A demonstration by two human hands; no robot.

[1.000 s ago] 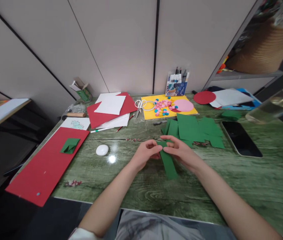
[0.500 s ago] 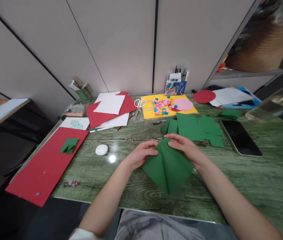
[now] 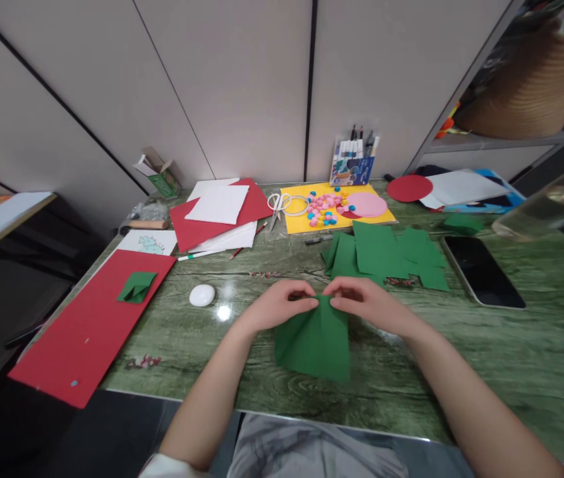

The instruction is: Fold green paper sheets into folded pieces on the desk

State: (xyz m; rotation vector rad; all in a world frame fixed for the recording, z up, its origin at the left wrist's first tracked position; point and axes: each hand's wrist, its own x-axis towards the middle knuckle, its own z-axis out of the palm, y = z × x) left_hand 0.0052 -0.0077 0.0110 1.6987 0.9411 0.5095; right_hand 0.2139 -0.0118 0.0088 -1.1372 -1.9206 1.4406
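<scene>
A creased sheet of green paper (image 3: 314, 345) hangs between my two hands above the table. My left hand (image 3: 282, 305) pinches its top edge between thumb and fingers. Close beside it, my right hand (image 3: 369, 302) pinches the same edge a little further right. The fingertips of both hands almost meet. Just beyond my right hand lies a loose pile of green paper pieces (image 3: 384, 249). A small folded green paper (image 3: 137, 287) rests on a long red sheet (image 3: 80, 338) at the left.
White scissors (image 3: 276, 209) lie beside a yellow sheet (image 3: 301, 222) bearing small coloured balls and a pink disc (image 3: 367, 204). A phone (image 3: 483, 271) and a clear bottle (image 3: 543, 206) are at right. A white rounded object (image 3: 202, 295) sits left of my hands.
The green paper has turned from a diamond-like position to a squarer one, edge up. My hands have come closer together, both pinching its top edge.
</scene>
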